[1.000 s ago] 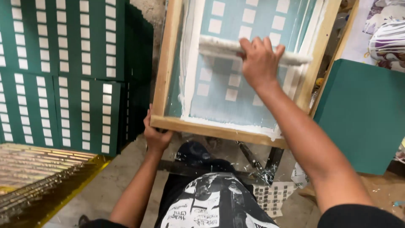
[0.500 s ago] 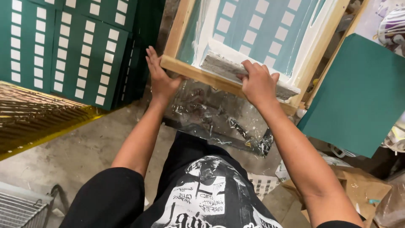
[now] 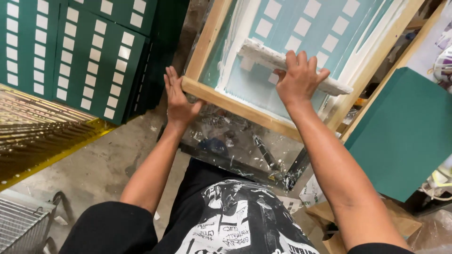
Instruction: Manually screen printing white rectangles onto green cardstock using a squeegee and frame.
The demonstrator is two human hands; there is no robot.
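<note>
- Your right hand (image 3: 300, 79) is wrapped over the squeegee (image 3: 292, 66), a long bar caked in white ink. Fingers are curled over its top edge and clamped on it, thumb side down toward you.
- That squeegee sits on the mesh of the wooden screen frame (image 3: 238, 107), roughly across the middle, slanting from upper left down to lower right. White ink is smeared along the mesh's near and left edges.
- The mesh itself is pale teal with rows of small white rectangles showing through.
- Your left hand (image 3: 179, 99) is at the frame's near-left corner. Palm's flat against the wood, fingers straight, close together and pointing up along the left rail, so it's pressing on the frame rather than gripping it.
- Under the frame's near edge there's a messy, ink-splattered table top (image 3: 235, 146) with dark metal bars beneath it.
- On your left, green sheets with white rectangles (image 3: 94, 56) are standing stacked against each other, well apart from the frame.
- Lower left there's a yellow-edged drying rack (image 3: 42, 131) with wire shelves, and a grey wire rack (image 3: 23, 221) in the corner.
- On your right, a plain green sheet (image 3: 405, 131) lies tilted just beside the frame's right rail.
- Below that sheet there's a brown cardboard box (image 3: 400, 221) on the floor.
</note>
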